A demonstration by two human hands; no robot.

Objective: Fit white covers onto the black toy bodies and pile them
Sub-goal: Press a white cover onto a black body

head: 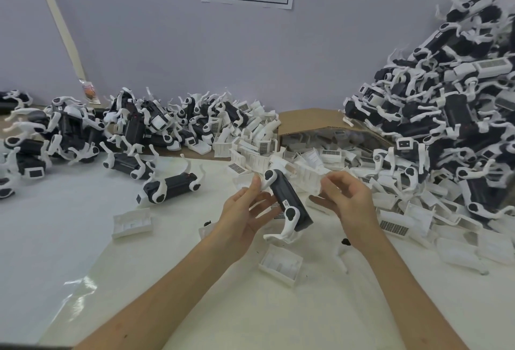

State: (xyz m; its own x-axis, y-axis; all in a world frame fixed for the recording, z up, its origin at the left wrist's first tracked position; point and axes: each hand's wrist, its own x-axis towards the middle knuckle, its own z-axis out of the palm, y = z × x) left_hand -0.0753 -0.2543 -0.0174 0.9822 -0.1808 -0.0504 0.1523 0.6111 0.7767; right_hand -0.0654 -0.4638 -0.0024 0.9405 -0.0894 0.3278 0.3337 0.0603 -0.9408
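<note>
A black toy body (289, 200) with white legs is held up at the centre of the head view. My left hand (246, 211) pinches its upper white leg joint between thumb and fingers, palm under the body. My right hand (348, 199) pinches a white cover (310, 178) by its edge just to the right of the body's top end. Cover and body lie close together; whether they touch I cannot tell.
Loose white covers (281, 264) (132, 223) lie on the white table. A spill of covers (331, 156) comes out of a cardboard box (309, 120). A tall pile of toy bodies (451, 115) rises at the right, and a lower heap of toy bodies (133, 127) spreads at the back left.
</note>
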